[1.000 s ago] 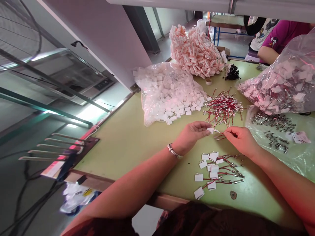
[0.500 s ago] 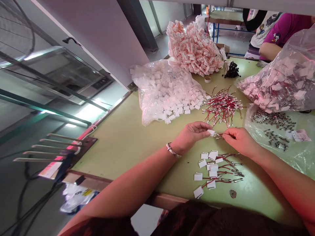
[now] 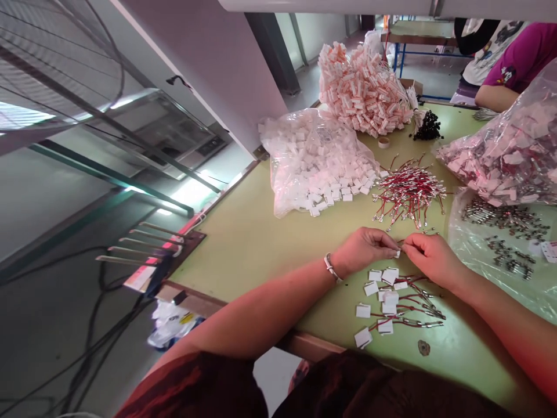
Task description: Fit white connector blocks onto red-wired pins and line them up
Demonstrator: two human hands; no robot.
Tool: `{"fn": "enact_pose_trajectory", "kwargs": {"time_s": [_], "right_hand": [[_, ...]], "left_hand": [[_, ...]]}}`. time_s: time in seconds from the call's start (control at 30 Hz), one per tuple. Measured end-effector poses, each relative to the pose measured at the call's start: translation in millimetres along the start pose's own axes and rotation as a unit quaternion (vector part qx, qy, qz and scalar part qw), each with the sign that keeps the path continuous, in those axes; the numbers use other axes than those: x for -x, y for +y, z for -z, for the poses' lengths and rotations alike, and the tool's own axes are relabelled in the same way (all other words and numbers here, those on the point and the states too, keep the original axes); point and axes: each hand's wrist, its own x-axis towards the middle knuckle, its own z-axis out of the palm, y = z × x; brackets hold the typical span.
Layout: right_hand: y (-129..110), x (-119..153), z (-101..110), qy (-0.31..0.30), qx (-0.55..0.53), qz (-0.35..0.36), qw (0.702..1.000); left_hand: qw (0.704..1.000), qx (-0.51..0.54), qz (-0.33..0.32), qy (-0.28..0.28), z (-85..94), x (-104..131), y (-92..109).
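Note:
My left hand (image 3: 369, 248) pinches a small white connector housing (image 3: 397, 253), mostly hidden by the fingers. Close against it, my right hand (image 3: 429, 253) is closed on the end of a short red wire with a metal terminal, of which only a little shows. Just below the hands lie several white housings (image 3: 363, 311) with red wires (image 3: 404, 306) running right to metal ends. Beyond the hands is a heap of loose red wires with silver terminals (image 3: 409, 184).
A clear bag of white housings (image 3: 322, 157) lies left of the wire heap, with a pile of pinkish-white connectors (image 3: 365, 87) behind. To the right are a full bag (image 3: 513, 151) and small metal parts on plastic (image 3: 509, 255). A person's arm (image 3: 498, 97) rests at the far right.
The view has turned so everything sits further right. My hands have come closer together, and the white housing between them is now more covered by my fingers.

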Motion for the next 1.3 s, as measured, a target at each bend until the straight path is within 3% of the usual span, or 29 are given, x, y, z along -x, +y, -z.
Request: {"fn": "enact_pose_trajectory", "kwargs": {"time_s": [0.1, 0.13, 0.2, 0.23, 0.27, 0.33, 0.4, 0.5, 0.57, 0.67, 0.83, 0.97, 1.1, 1.2, 1.3], "right_hand": [[0, 3, 2, -0.023, 0.031, 0.01, 0.999], [-2, 5, 4, -0.03, 0.035, 0.017, 0.999], [-7, 9, 7, -0.056, 0.037, 0.043, 0.997], [-10, 12, 8, -0.079, 0.038, 0.063, 0.994], [-12, 13, 10, -0.107, 0.038, 0.083, 0.99], [-12, 13, 14, -0.144, 0.025, 0.098, 0.984], [-7, 9, 19, -0.113, 0.025, 0.075, 0.99], [6, -5, 24, -0.001, 0.121, 0.04, 0.992], [14, -14, 22, 0.019, 0.209, 0.06, 0.976], [18, -23, 13, -0.01, 0.296, 0.101, 0.95], [16, -27, 6, -0.013, 0.343, 0.095, 0.934], [9, -22, 17, 0.044, 0.282, 0.037, 0.958], [1, -13, 24, 0.074, 0.156, 0.008, 0.985], [-4, -8, 23, 0.052, 0.065, 0.005, 0.997], [-9, -4, 20, 0.047, 0.026, 0.004, 0.999]], "left_hand": [[0.99, -0.114, -0.058, -0.056, 8.9, -1, 7], [0.98, -0.17, -0.094, -0.052, 15.9, -2, 11], [0.939, -0.301, -0.162, 0.035, 35.0, -6, 17], [0.904, -0.369, -0.179, 0.123, 46.0, -8, 19], [0.861, -0.437, -0.174, 0.192, 56.9, -11, 19], [0.788, -0.547, -0.142, 0.244, 75.8, -18, 16], [0.747, -0.611, -0.124, 0.232, 87.5, -25, 10], [0.731, -0.636, -0.135, 0.209, 91.3, -33, 4], [0.739, -0.626, -0.147, 0.2, 88.8, -35, 3], [0.764, -0.598, -0.159, 0.183, 84.5, -35, 1], [0.8, -0.549, -0.139, 0.197, 82.4, -34, -2], [0.82, -0.528, -0.139, 0.174, 80.7, -35, -2], [0.857, -0.454, -0.133, 0.204, 70.6, -31, 3], [0.912, -0.318, -0.108, 0.235, 55.9, -22, 11], [0.977, -0.109, -0.04, 0.181, 37.9, -12, 16]]}}
